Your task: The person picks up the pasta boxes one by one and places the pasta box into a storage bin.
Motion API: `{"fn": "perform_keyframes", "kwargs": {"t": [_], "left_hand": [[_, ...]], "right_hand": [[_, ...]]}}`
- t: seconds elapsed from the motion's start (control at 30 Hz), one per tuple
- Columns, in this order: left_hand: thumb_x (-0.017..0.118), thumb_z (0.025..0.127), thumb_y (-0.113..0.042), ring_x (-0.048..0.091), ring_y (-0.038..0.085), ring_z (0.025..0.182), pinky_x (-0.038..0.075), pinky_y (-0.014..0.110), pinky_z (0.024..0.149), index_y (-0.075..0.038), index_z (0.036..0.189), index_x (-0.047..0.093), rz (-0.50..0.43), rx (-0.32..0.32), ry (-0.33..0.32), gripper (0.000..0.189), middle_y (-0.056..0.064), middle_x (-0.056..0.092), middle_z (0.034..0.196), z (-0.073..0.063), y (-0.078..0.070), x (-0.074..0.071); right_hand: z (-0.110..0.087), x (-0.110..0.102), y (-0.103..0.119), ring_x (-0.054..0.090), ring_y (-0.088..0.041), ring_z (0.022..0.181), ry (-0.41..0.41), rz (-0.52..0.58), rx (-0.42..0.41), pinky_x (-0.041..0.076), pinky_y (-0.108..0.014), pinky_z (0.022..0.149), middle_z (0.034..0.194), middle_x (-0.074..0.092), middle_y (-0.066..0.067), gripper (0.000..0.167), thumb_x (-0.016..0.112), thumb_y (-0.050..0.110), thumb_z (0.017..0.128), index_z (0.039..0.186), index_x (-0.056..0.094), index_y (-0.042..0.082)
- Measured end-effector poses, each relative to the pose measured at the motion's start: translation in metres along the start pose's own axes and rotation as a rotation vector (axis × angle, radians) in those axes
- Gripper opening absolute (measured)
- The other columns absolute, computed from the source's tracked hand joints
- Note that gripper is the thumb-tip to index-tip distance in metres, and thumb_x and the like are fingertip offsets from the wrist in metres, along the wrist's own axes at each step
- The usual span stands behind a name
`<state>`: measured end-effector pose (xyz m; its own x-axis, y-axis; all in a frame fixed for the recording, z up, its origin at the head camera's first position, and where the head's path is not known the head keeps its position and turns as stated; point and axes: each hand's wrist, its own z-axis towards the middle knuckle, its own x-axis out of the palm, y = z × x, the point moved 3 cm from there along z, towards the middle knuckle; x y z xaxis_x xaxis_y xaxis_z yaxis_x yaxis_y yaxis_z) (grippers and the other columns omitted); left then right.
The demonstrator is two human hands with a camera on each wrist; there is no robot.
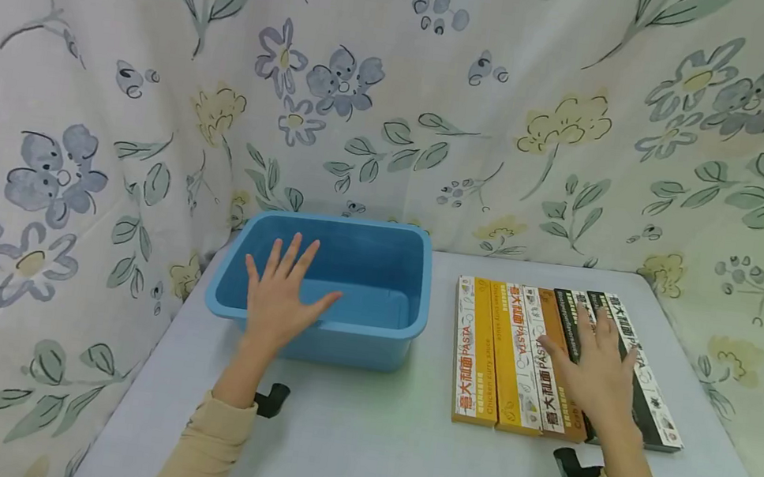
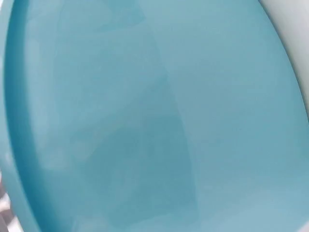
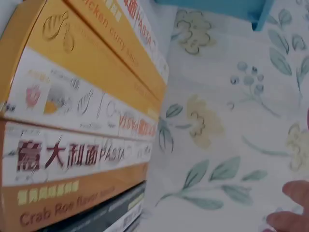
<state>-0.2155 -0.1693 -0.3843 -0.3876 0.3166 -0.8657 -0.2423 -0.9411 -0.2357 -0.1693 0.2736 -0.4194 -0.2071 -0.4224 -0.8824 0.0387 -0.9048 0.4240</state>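
Note:
My left hand (image 1: 281,299) is spread with straight fingers above the near rim of a blue plastic tub (image 1: 340,349); it holds nothing. Only the tub's smooth inside (image 2: 120,121) shows in the left wrist view. On the right, my right hand (image 1: 600,369) hovers over a row of pasta boxes, fingers extended and nothing in them. From left to right lie yellow chicken curry pasta boxes (image 1: 481,346), a brown crab roe pasta box (image 1: 555,371) and black pasta boxes (image 1: 643,382), partly hidden by that hand. Fingertips (image 3: 292,220) peek in at the right wrist view's lower right corner.
A white table (image 1: 355,458) carries the tub and the boxes, with a gap between them. Flowered cloth (image 1: 440,118) hangs behind and along both sides. Black wrist mounts (image 1: 575,469) stick out beside each sleeve.

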Motion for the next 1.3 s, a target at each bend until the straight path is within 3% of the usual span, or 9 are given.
{"fn": "perform_keyframes", "kwargs": {"t": [0.07, 0.17, 0.4, 0.6, 0.73, 0.97, 1.1, 1.3], "left_hand": [[0.024, 0.078, -0.088, 0.018, 0.034, 0.146, 0.003, 0.065, 0.112, -0.015, 0.151, 0.038, -0.057, 0.051, -0.066, 0.104, 0.012, 0.031, 0.156, -0.004, 0.005, -0.007], [0.026, 0.080, -0.086, 0.026, 0.035, 0.143, 0.005, 0.062, 0.114, -0.007, 0.148, 0.041, -0.120, 0.096, -0.137, 0.106, 0.015, 0.037, 0.152, -0.009, 0.019, -0.019], [0.044, 0.085, -0.076, 0.029, 0.043, 0.140, 0.008, 0.065, 0.112, -0.002, 0.147, 0.041, -0.187, 0.098, -0.177, 0.096, 0.020, 0.040, 0.149, -0.025, 0.066, -0.036], [0.059, 0.088, -0.060, 0.026, 0.043, 0.141, 0.008, 0.067, 0.111, -0.001, 0.147, 0.039, -0.195, 0.030, -0.114, 0.086, 0.022, 0.038, 0.150, -0.040, 0.099, -0.031], [0.060, 0.088, -0.059, 0.023, 0.046, 0.141, 0.009, 0.067, 0.111, 0.000, 0.148, 0.037, -0.180, -0.009, -0.061, 0.087, 0.025, 0.035, 0.150, -0.049, 0.111, -0.024], [0.058, 0.089, -0.057, 0.021, 0.043, 0.143, 0.006, 0.059, 0.115, 0.005, 0.150, 0.029, -0.182, -0.065, 0.001, 0.091, 0.026, 0.028, 0.154, -0.052, 0.119, -0.015], [0.060, 0.090, -0.053, 0.019, 0.042, 0.143, 0.006, 0.057, 0.115, 0.007, 0.150, 0.026, -0.221, -0.096, 0.031, 0.092, 0.026, 0.023, 0.156, -0.051, 0.122, -0.013], [0.060, 0.090, -0.053, 0.013, 0.051, 0.141, 0.011, 0.067, 0.110, 0.007, 0.151, 0.018, -0.241, -0.156, 0.119, 0.095, 0.023, 0.015, 0.159, -0.048, 0.120, -0.015]], "right_hand": [[-0.003, -0.004, -0.011, -0.001, -0.050, 0.143, -0.019, 0.055, 0.025, -0.005, -0.073, 0.104, 0.156, 0.001, -0.032, 0.087, 0.043, 0.055, 0.098, 0.155, 0.006, 0.001], [-0.010, -0.011, -0.033, -0.001, -0.051, 0.142, -0.035, 0.102, 0.084, -0.002, -0.071, 0.106, 0.154, 0.002, -0.035, 0.086, 0.041, 0.051, 0.100, 0.151, 0.006, -0.009], [-0.032, -0.017, -0.098, -0.002, -0.051, 0.141, -0.043, 0.114, 0.233, -0.002, -0.070, 0.107, 0.153, -0.001, -0.037, 0.082, 0.038, 0.045, 0.102, 0.147, 0.004, -0.015], [-0.051, 0.000, -0.142, -0.001, -0.056, 0.138, 0.032, 0.101, 0.261, 0.000, -0.076, 0.102, 0.148, -0.001, -0.042, 0.082, 0.037, 0.042, 0.103, 0.142, 0.004, -0.021], [-0.063, 0.017, -0.161, -0.004, -0.058, 0.137, 0.081, 0.133, 0.240, -0.001, -0.079, 0.098, 0.147, -0.003, -0.043, 0.079, 0.036, 0.039, 0.103, 0.141, 0.004, -0.023], [-0.071, 0.040, -0.180, -0.007, -0.059, 0.135, 0.171, 0.155, 0.216, 0.007, -0.078, 0.096, 0.146, -0.006, -0.044, 0.076, 0.031, 0.039, 0.105, 0.141, 0.003, -0.021], [-0.073, 0.045, -0.182, -0.008, -0.060, 0.134, 0.179, 0.143, 0.172, 0.008, -0.075, 0.099, 0.144, -0.006, -0.046, 0.076, 0.032, 0.037, 0.105, 0.139, 0.002, -0.024], [-0.080, 0.043, -0.184, -0.009, -0.058, 0.135, 0.180, 0.133, 0.159, 0.007, -0.075, 0.099, 0.145, -0.008, -0.045, 0.080, 0.035, 0.039, 0.105, 0.138, 0.000, -0.025]]}}
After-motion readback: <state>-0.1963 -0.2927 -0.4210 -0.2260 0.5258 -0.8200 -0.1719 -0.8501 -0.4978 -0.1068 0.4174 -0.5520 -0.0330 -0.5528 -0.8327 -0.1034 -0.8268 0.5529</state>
